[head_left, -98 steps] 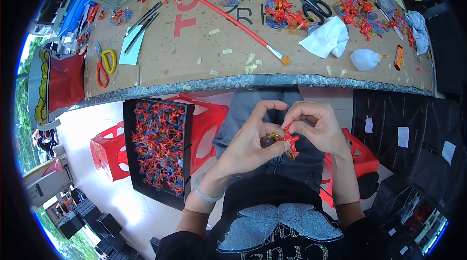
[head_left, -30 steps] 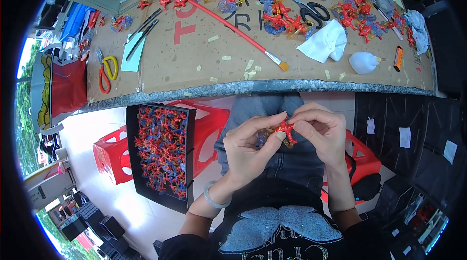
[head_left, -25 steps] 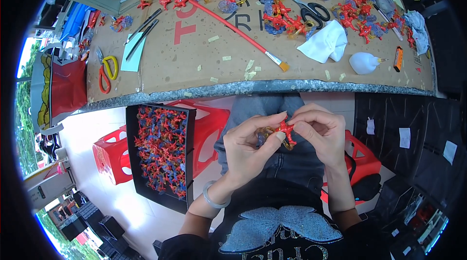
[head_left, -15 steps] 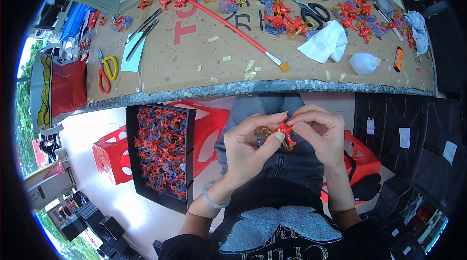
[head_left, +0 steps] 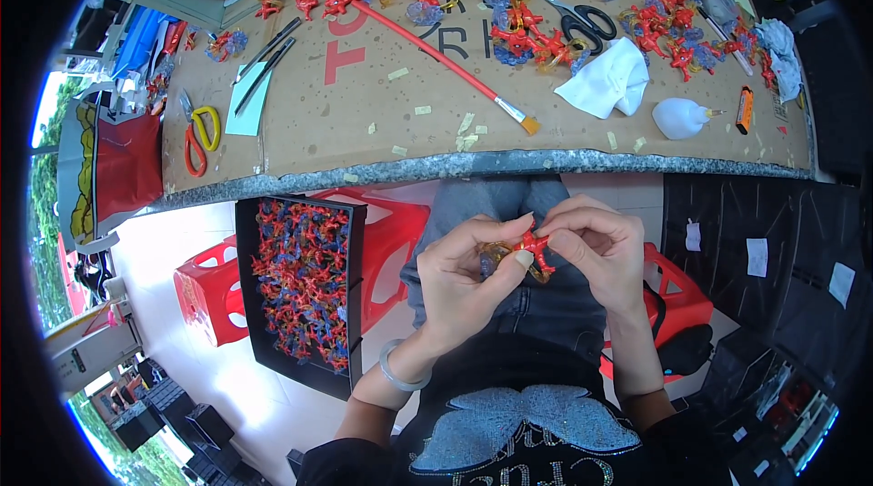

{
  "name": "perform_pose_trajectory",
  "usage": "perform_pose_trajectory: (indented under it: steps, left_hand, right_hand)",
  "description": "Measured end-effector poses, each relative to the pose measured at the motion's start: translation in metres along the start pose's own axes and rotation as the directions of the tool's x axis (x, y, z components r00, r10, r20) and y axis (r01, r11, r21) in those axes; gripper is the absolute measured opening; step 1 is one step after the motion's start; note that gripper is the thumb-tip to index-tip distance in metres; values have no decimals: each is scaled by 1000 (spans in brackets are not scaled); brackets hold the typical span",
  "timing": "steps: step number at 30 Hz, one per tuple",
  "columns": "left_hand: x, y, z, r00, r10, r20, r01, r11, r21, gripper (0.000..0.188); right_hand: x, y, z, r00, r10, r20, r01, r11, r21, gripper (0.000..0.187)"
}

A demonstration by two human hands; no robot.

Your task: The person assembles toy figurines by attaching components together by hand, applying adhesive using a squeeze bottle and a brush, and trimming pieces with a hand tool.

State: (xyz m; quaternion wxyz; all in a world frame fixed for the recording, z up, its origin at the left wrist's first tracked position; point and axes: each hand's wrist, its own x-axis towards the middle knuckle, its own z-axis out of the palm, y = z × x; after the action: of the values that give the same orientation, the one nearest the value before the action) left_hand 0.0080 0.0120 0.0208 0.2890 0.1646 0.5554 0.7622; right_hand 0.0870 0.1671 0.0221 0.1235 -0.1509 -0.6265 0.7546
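Observation:
A small red plastic figure (head_left: 535, 248) with translucent amber and bluish parts is held up over my lap. My left hand (head_left: 462, 279) pinches its body between thumb and fingers from the left, with the amber part partly hidden in the palm. From the right, my right hand (head_left: 602, 254) grips one red limb of the same figure with thumb and fingertips. More figures of this kind (head_left: 532, 31) lie across the far part of the cardboard-covered table (head_left: 300, 136).
A black tray (head_left: 356, 304) full of like figures rests on red stools (head_left: 205, 290) at my left. On the table lie a paintbrush (head_left: 446, 59), black-handled scissors (head_left: 587, 24), yellow-and-red-handled cutters (head_left: 202, 136), tweezers (head_left: 264, 77), a white cloth (head_left: 607, 81) and a squeeze bottle (head_left: 680, 119).
The figure has turned slightly in my fingers, and my left thumb has shifted a little on it. Both hands stay in nearly the same place.

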Motion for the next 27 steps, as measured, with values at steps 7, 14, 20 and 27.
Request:
perform_pose_trajectory:
  steps: [7, 14, 20, 27]
  left_hand:
    - [1, 2, 1, 1000, -19, 2, 19, 1000, -23, 31]
    - [2, 1, 1, 1000, -30, -5, 30, 999, -28, 31]
    - [2, 1, 0, 999, -43, -1, 43, 999, -20, 30]
    - [2, 2, 0, 999, -46, -9, 46, 999, -24, 30]
  right_hand:
    - [-1, 0, 0, 1000, 11, 0, -11, 1000, 17, 11]
    - [0, 2, -1, 1000, 1, -1, -1, 1000, 7, 11]
    - [0, 2, 0, 1000, 10, -4, -10, 1000, 10, 11]
    - [0, 2, 1, 1000, 20, -5, -20, 1000, 18, 11]
